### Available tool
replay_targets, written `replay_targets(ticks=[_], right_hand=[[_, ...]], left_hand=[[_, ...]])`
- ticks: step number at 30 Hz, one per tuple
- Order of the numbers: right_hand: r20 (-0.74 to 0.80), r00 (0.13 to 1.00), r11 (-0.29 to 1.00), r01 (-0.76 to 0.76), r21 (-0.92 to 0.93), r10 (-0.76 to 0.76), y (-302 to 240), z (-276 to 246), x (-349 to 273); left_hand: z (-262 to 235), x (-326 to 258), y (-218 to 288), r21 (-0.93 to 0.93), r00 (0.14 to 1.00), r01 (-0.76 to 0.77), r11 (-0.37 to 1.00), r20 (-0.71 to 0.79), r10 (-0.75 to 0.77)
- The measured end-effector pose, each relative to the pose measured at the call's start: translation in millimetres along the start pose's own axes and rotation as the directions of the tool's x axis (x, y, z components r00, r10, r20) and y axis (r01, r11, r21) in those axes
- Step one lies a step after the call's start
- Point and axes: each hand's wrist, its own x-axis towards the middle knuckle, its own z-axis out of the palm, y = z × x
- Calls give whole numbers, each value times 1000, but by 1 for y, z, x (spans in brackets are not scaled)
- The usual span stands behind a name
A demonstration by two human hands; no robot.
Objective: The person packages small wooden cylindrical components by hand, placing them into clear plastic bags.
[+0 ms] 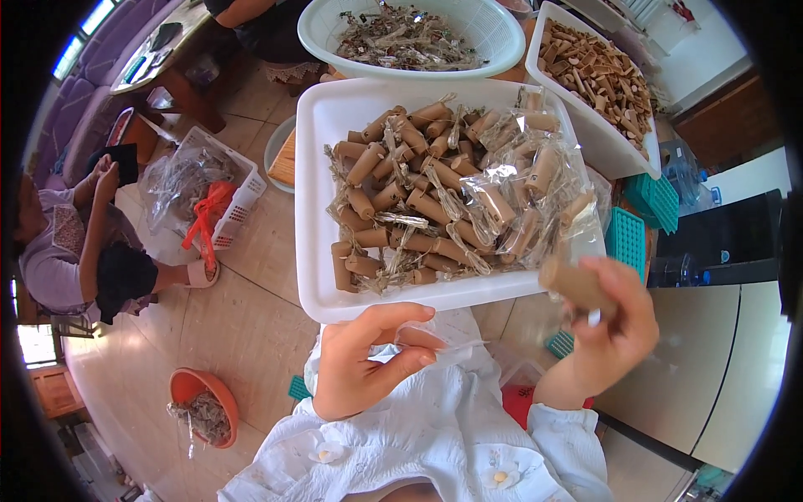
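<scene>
One co-worker [63,255] sits off to the left, and here in front stands one big white rectangular tub [311,209], loaded with dozens of brown cylinders [365,165], overlapping too much for an exact count, many wrapped in clear plastic. Behind it, one pale round colander [507,38] of loose, dry-looking bits; at upper right, a second white tub [600,140], heaped with short brown pieces. One white plastic crate [242,209] sits on the floor with a red bag, then one orange bucket [186,385]. Two teal baskets [627,238] lie to the right. Now the two hands: the left [368,360] curls around one clear plastic film [449,345], thumb and index tips apart, just before the tub's near rim; the right [615,330] is clamped on one brown tube-like piece [577,286], tilted, by the tub's near right corner.
</scene>
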Motion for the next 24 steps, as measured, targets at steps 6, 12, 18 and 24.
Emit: replay_targets(ticks=[6, 12, 18, 24], right_hand=[[258, 861, 853, 490, -182, -439, -18, 21, 4], [456, 819, 854, 478, -206, -349, -17, 13, 10], [592, 803, 953, 230, -199, -69, -12, 8, 14], [516, 836, 965, -59, -256, 188, -20, 12, 14]], left_hand=[[1, 0, 1, 76, 999, 36, 996, -1, -36], [3, 1, 6, 83, 997, 65, 994, 47, -69], [5, 5, 9, 101, 985, 117, 988, 113, -128], [8, 6, 4, 4, 978, 175, 985, 117, -174]])
